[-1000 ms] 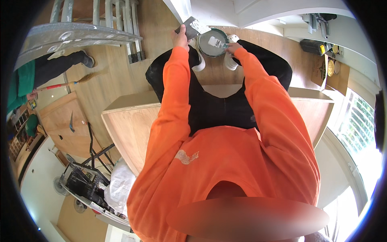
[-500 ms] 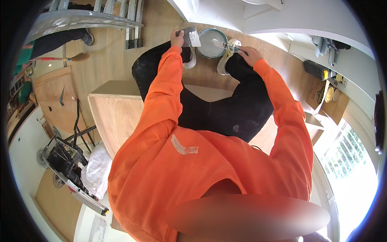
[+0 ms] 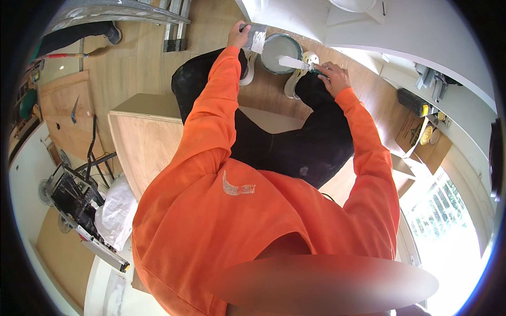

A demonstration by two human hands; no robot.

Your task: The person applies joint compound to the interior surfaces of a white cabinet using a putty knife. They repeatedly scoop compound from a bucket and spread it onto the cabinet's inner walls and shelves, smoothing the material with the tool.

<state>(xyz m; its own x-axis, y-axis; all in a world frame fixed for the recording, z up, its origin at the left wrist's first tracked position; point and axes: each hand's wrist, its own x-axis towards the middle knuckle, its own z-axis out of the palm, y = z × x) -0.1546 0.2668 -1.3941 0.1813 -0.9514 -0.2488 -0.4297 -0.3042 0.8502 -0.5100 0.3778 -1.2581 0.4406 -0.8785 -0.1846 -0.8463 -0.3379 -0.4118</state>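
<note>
Reference: the round container [image 3: 301, 46] is the clock centre; 12 o'clock is the top of the view. The container stands on the wood-pattern floor [image 3: 142, 63], holding pale grey material. The left shoe [image 3: 247, 75] lies at 8 o'clock, the right shoe [image 3: 291, 86] spans 3 to 5 o'clock.

Left hand [image 3: 239, 35]: at 10 o'clock. The fingers are closed on the outer side of a dark flat plate [image 3: 254, 31], thumb uppermost. White paste [image 3: 257, 43] coats the plate's container side.

Right hand [image 3: 335, 79]: at 4 o'clock. The fingers are curled around the handle of a putty knife [image 3: 290, 62]; grip firmness cannot be told. The whitened blade reaches over the container's lower part—contact with the contents cannot be confirmed.

Possible faults and causes:
1. Paste on floor or left shoe: the plate, held from one side only, could tip if the wrist rolls.
2. Drips on right shoe: the knife's neck crosses above it, so a loaded blade drawn toward 4 o'clock may shed material.
3. Container knocked: both shoes sit close to its wall; a shifted foot could push it.
4. Knife slipping: white residue near the handle could reach the fingers and reduce grip.
</note>
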